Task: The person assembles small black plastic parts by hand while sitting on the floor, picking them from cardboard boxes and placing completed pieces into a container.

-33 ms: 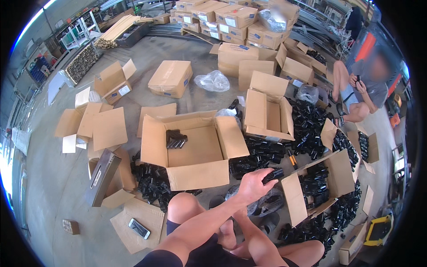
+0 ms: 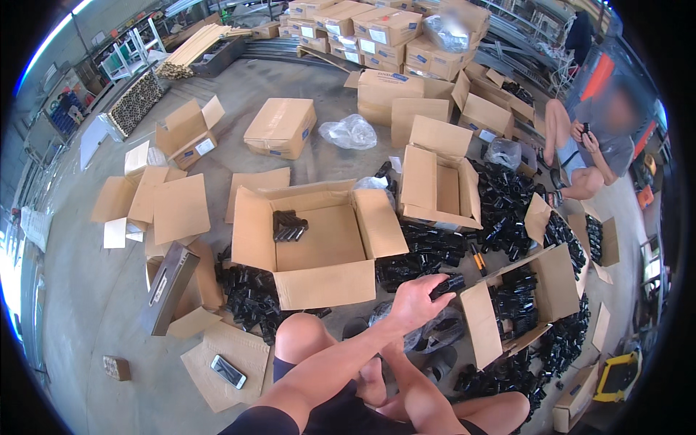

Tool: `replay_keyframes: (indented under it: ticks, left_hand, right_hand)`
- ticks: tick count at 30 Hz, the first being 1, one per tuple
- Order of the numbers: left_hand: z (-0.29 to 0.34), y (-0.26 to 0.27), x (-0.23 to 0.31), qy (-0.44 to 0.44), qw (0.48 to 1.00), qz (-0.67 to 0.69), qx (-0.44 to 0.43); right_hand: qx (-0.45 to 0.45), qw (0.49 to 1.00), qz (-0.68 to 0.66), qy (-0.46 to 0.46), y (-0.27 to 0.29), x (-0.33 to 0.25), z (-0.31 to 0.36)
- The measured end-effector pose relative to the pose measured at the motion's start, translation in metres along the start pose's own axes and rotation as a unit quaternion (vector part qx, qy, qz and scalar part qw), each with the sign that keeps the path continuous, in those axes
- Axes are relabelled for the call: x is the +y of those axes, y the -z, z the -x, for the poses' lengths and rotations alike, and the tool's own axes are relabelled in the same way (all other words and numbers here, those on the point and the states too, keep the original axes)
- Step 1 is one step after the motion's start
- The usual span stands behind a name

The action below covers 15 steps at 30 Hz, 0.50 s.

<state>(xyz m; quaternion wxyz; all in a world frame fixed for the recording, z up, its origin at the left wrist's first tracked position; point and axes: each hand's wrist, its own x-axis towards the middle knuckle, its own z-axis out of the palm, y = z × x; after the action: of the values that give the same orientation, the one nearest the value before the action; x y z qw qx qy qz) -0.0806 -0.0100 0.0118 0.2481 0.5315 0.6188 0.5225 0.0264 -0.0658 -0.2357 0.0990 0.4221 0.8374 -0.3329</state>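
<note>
My left hand [image 2: 420,303] reaches across to the right, its fingers closed around a short black tubular part [image 2: 448,287]. My right forearm [image 2: 424,391] passes beneath the left one, and the right hand's fingers are hidden behind it. Just right of my left hand stands an open carton [image 2: 480,326] with many similar black parts [image 2: 513,297] inside. In front of me, a large open carton [image 2: 322,286] has a small group of black parts [image 2: 290,226] in its far left corner. Loose black parts [image 2: 420,254] lie heaped between the cartons.
A phone [image 2: 228,371] lies on flat cardboard [image 2: 199,366] at left. Two orange-and-black sticks [image 2: 478,259] rest beside the heap. Another person [image 2: 594,145] sits at far right, holding a small dark thing. Stacked cartons [image 2: 384,32] stand at the back; a yellow-and-black object [image 2: 618,377] is at lower right.
</note>
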Motion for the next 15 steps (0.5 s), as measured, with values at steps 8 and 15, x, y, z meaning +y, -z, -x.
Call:
replay_keyframes:
  ticks: [8, 15]
  left_hand:
    - [-0.005, -0.009, 0.004, 0.003, 1.0, -0.006, 0.016]
    - [-0.014, -0.017, -0.003, -0.102, 0.992, -0.058, 0.051]
  right_hand:
    - [0.118, 0.992, 0.049, -0.002, -0.023, 0.047, -0.014]
    - [0.171, 0.974, -0.056, 0.136, 0.101, 0.03, 0.066]
